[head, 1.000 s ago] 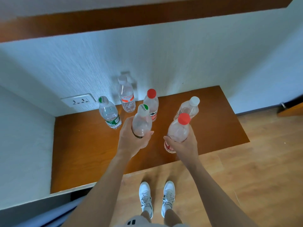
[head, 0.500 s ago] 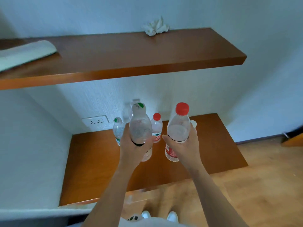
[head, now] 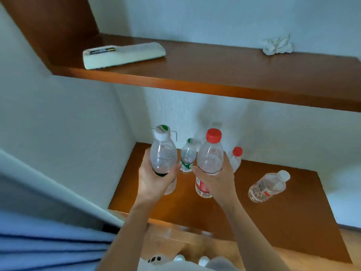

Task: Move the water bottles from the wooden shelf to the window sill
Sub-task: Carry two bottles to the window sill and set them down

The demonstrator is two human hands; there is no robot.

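Head view: left hand (head: 154,182) fingers wrapped round green-capped bottle (head: 163,155); right hand (head: 216,180) fingers wrapped round red-capped bottle (head: 210,159). Both are lifted clear of the wooden shelf (head: 293,222). Beyond the fingertips three bottles remain, plus a faint fourth against the wall. Window sill not visible; none delivered, as far as shown.

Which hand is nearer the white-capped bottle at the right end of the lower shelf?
Right. The right hand is left of the white-capped bottle; the left hand is farther left.
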